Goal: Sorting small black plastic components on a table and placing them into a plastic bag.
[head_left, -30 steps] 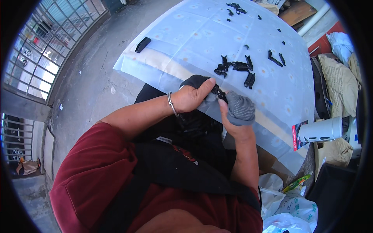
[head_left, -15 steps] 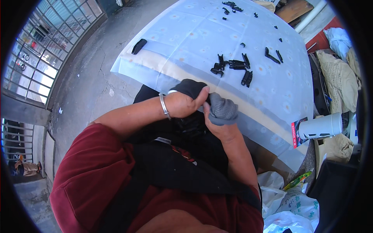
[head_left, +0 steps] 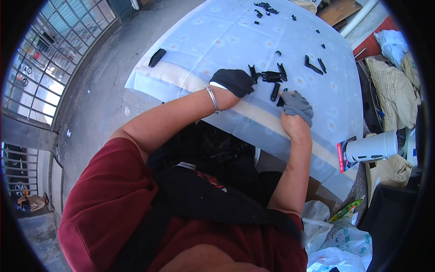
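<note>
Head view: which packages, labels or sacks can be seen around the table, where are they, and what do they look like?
White cylinder: lies on its side at the table's right edge, with a red and black label on its end.
Tan sack: right of the table, crumpled, with dark print.
Green and yellow packet: lower right, slim.
White plastic bags: bottom right, crumpled, with print.

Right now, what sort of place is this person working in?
Probably an informal workshop or home work yard. A table under a pale flowered cloth holds scattered black parts, the floor is cracked concrete beside a barred gate, and sacks are piled alongside.
</note>
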### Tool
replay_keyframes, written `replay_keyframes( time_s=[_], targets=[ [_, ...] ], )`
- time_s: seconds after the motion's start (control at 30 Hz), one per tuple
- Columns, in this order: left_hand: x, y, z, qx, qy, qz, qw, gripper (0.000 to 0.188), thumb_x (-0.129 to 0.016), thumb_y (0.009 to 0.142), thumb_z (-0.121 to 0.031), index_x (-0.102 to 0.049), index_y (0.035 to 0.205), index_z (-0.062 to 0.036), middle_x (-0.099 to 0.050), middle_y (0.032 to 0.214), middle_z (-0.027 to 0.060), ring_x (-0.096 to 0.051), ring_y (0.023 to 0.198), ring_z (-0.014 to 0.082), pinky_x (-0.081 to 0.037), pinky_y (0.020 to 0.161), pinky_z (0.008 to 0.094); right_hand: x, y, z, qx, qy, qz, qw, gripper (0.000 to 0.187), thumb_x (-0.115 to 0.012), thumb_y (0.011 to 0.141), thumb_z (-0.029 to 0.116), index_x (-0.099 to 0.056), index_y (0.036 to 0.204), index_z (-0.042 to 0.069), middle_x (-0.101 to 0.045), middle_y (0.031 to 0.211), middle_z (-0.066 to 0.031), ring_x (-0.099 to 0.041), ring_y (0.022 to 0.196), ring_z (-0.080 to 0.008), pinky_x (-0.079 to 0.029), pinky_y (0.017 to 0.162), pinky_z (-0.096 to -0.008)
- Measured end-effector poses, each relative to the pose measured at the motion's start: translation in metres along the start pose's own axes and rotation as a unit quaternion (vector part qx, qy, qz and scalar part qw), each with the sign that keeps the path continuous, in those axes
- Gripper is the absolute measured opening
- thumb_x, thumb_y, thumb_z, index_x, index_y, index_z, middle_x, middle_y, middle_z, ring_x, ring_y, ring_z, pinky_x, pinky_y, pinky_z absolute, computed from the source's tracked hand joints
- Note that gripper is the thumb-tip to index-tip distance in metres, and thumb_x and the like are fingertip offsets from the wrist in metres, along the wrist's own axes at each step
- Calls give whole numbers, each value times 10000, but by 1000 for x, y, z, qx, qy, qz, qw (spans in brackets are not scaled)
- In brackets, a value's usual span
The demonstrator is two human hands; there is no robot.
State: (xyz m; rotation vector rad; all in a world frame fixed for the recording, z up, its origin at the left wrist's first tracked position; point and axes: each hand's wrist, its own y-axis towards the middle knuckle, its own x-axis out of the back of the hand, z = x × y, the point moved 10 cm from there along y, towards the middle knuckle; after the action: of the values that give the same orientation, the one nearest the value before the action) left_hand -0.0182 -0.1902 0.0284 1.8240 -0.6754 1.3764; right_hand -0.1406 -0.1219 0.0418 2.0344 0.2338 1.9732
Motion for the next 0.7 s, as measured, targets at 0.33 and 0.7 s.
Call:
replay_keyframes(
  time_s=[0.33, 0.7],
  targets=[
    [15, -20, 11, 12, -20, -85, 996, 241, -561, 767, -173, -578, 986, -74, -601, 845, 135, -598, 742, 294, -477, 625, 381, 9, -8, 7, -109, -10, 69, 992, 216, -521, 798, 223, -589, 987, 144, -589, 947, -148, -574, 852, -305, -437, 757, -394],
    [47, -56, -9, -39, -68, -141, 987, 585, -669, 697, -168, -427, 1210, -26, -604, 800, 109, -606, 683, 248, -471, 559, 335, 22, -20, 64, -2, 299, -58, 952, 273, -504, 837, 202, -530, 1020, 1, -594, 940, -174, -566, 856, -340, -435, 763, -394]
  ],
)
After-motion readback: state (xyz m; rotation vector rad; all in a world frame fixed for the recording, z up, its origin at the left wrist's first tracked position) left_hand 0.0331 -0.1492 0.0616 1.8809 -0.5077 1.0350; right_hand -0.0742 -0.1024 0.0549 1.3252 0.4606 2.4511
